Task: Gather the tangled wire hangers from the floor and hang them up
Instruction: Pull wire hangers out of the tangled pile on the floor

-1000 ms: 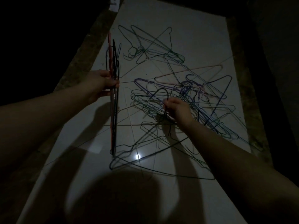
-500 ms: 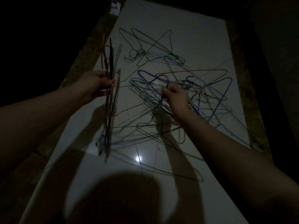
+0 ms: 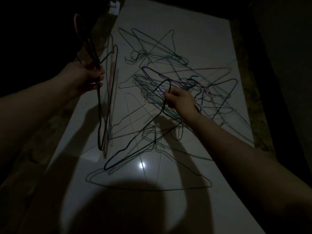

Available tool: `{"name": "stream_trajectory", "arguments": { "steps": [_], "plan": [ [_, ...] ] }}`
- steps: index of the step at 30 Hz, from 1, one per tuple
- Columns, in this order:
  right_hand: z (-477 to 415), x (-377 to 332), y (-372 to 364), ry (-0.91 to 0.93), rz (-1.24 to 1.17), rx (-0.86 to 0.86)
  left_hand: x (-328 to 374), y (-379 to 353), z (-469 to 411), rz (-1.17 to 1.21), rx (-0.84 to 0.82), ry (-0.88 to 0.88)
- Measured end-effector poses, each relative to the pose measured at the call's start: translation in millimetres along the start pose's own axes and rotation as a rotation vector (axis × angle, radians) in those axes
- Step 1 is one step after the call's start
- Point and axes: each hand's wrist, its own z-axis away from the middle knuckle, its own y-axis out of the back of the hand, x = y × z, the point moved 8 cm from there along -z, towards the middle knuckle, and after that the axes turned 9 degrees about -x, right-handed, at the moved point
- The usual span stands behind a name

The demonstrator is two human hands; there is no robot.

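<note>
Wire hangers (image 3: 184,83) lie in a loose, interlocked heap on the pale tiled floor (image 3: 194,22), spread from the far end of the tile to the near edge, with green, blue and pink wires crossing one another. The left hand (image 3: 87,78) is raised at the left margin, its fingers curled round the necks of a gathered bundle (image 3: 99,107), which hangs clear of the heap with the hooks standing above the fist; held this way, the collected pieces appear to be kept apart so they cannot re-tangle. The right hand (image 3: 179,100) is over the middle of the heap and pinches a black hanger (image 3: 166,79) just below its hook, the frame trailing down toward the viewer and crossing other wires. Gripping at the neck probably gives the best control for drawing it free. Judged progress: early, as most pieces remain on the tile and no rail is in view. Snagging of neighbouring wires is the likely risk. Lighting is poor; a bright reflection (image 3: 141,165) marks the tile.
</note>
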Motion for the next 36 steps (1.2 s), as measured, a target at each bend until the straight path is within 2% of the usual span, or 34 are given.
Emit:
{"name": "stream_trajectory", "arguments": {
  "steps": [4, 6, 9, 12, 14, 16, 20, 24, 29, 31, 34, 36],
  "plan": [
    [5.5, 8.5, -17.1, -0.076, -0.008, -0.149, -0.3, 4.1, -2.8, -0.025, 0.036, -0.01],
    [10.1, 13.9, -26.8, -0.056, 0.026, -0.134, -4.2, 1.9, -2.1, -0.049, 0.034, -0.009],
    [22.4, 22.6, -55.5, -0.047, 0.122, -0.276, -3.9, 2.3, -0.5, -0.066, 0.039, -0.017],
    [18.6, 15.6, -37.6, 0.024, 0.134, -0.155, -0.8, 1.5, 4.8, -0.059, 0.032, -0.028],
    [17.6, 11.3, -39.0, 0.021, 0.18, -0.201, -4.0, 2.3, 4.8, -0.071, 0.043, -0.023],
    [22.4, 9.6, -39.8, 0.048, 0.17, -0.142, -6.0, 0.1, 5.3, -0.076, 0.038, -0.013],
    [38.8, 13.0, -62.7, 0.081, 0.25, -0.19, -10.7, -1.9, 3.2, -0.107, 0.022, -0.003],
    [37.4, 13.9, -56.3, 0.12, 0.293, -0.093, -12.3, -7.0, 0.6, -0.114, 0.029, 0.002],
    [35.7, 32.8, -70.5, 0.081, 0.522, -0.301, -9.3, -12.3, 1.1, -0.12, 0.015, -0.015],
    [34.9, 31.3, -77.1, 0.066, 0.464, -0.293, -9.7, -12.4, 1.4, -0.116, 0.015, -0.018],
    [22.2, 11.9, -63.6, 0.097, 0.193, -0.097, -12.0, -9.6, 0.7, -0.116, 0.026, -0.019],
    [24.7, 10.2, -67.6, 0.097, 0.155, -0.109, -14.2, -5.1, -0.3, -0.109, 0.037, -0.014]
  ]
}}
